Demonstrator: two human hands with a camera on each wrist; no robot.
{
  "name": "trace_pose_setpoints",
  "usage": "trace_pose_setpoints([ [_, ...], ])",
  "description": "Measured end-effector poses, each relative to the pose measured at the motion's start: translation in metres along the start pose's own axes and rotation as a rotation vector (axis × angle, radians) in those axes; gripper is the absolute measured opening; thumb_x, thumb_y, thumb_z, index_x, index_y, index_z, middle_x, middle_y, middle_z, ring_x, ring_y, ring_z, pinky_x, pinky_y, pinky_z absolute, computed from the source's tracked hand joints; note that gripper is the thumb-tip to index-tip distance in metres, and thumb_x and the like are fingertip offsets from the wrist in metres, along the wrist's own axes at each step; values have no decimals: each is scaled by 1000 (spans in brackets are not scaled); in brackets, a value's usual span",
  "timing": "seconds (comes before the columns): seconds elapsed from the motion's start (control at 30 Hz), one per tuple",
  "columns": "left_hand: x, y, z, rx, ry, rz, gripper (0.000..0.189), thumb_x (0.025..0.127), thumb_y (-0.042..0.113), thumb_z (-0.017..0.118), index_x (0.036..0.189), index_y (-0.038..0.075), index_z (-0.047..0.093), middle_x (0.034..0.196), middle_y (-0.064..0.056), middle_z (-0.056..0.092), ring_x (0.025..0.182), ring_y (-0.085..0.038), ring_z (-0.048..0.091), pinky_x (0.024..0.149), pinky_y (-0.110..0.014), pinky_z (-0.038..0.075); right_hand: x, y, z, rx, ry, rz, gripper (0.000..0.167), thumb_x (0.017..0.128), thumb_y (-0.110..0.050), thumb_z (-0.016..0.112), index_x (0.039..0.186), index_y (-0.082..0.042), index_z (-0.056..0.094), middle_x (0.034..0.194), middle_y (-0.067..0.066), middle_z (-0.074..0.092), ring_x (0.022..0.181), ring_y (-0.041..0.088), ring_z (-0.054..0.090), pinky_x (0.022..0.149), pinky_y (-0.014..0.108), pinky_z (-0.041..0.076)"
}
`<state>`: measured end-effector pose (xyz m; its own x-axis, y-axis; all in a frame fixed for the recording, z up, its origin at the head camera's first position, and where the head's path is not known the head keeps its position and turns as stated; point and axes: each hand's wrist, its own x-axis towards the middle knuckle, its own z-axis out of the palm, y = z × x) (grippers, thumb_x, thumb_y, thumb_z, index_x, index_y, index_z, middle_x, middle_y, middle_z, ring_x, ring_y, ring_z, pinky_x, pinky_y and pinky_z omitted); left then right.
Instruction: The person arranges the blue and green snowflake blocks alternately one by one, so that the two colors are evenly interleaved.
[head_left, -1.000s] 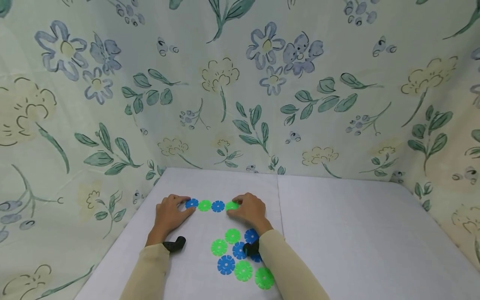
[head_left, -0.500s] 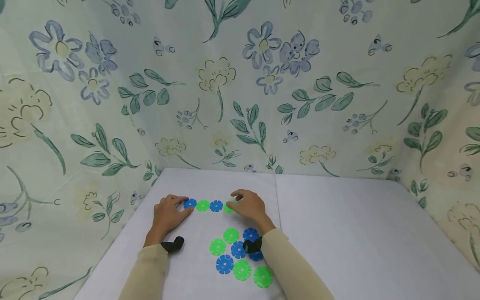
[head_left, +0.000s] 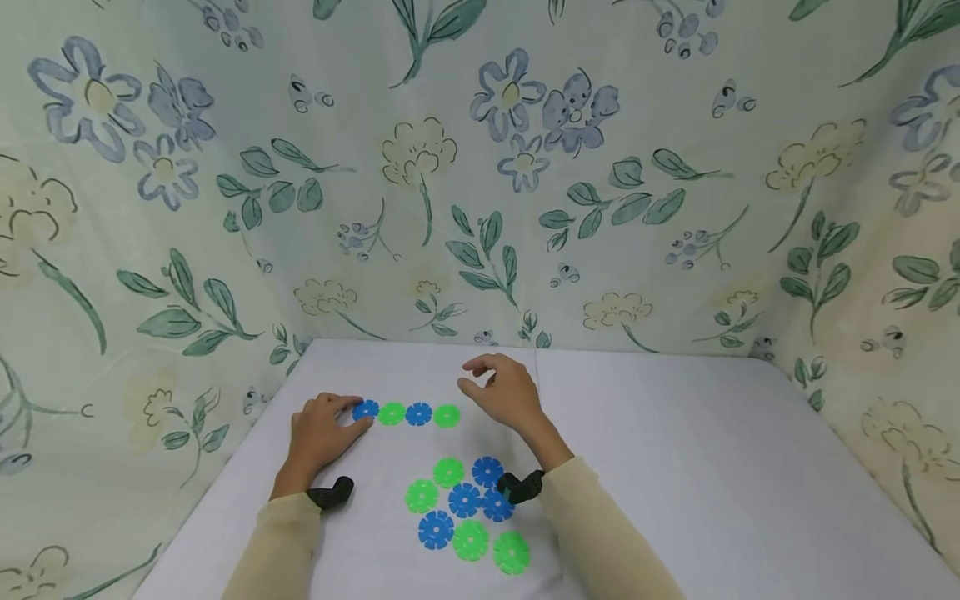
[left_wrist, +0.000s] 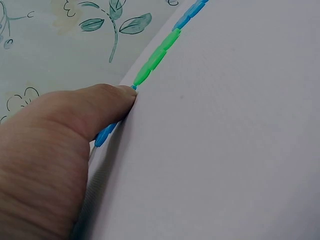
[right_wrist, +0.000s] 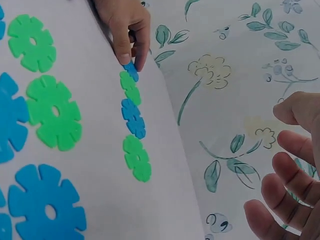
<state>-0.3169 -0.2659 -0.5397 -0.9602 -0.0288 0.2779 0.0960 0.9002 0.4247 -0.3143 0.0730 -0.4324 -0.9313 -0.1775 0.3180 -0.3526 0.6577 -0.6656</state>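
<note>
A row of notched plastic discs lies flat on the white table, alternating in colour. Its left-end blue disc (head_left: 366, 409) is pinched between thumb and fingers of my left hand (head_left: 318, 437). Rightward along the row come a green disc (head_left: 392, 413), a second blue disc (head_left: 418, 414) and an end green disc (head_left: 447, 417), edge to edge or nearly so. Up and to the right of that end disc is my right hand (head_left: 512, 396), raised with nothing in it. The right wrist view shows its fingers (right_wrist: 290, 175) loosely bent and apart.
Nearer the person lies a loose group of several more discs, including a green disc (head_left: 470, 540) and a blue disc (head_left: 436, 530). Floral cloth (head_left: 420, 167) hangs behind and beside the table (head_left: 660, 467). A black strap device (head_left: 330, 495) sits on each wrist.
The right hand has let go of the row's end green disc and lifted away up and to the right. The left hand stays on its blue disc. The head view has shifted slightly.
</note>
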Motion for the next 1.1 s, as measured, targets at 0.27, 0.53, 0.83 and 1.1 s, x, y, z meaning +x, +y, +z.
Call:
trace_pose_setpoints([
  [0.27,-2,0,0,11,-9,-16,53,87,57,70,129,24,68,126,-14,61,113,-36,54,86,-54,36,-28,4,-24,129,36,-34,23,89,-38,75,110,-29,73,102,-6,68,78,11,60,67,32,50],
  [0.53,-2,0,-2,26,-21,-19,56,86,59,69,130,24,67,126,-15,60,112,-36,54,84,-53,36,-56,21,-32,164,16,-31,22,90,-34,76,111,-30,72,108,5,70,79,13,61,68,30,50],
  [0.83,3,0,-3,32,-17,1,57,86,60,69,130,23,67,125,-15,60,112,-37,54,85,-54,36,-75,36,-39,161,-15,20,26,87,-34,79,111,-28,73,103,1,70,80,13,59,66,28,48],
  [1.1,2,2,-3,26,-23,-5,56,86,59,69,130,23,68,125,-16,60,113,-37,54,86,-55,36,-91,52,-34,141,-229,-16,25,89,-31,77,113,-23,73,105,-1,71,80,13,59,59,26,49],
])
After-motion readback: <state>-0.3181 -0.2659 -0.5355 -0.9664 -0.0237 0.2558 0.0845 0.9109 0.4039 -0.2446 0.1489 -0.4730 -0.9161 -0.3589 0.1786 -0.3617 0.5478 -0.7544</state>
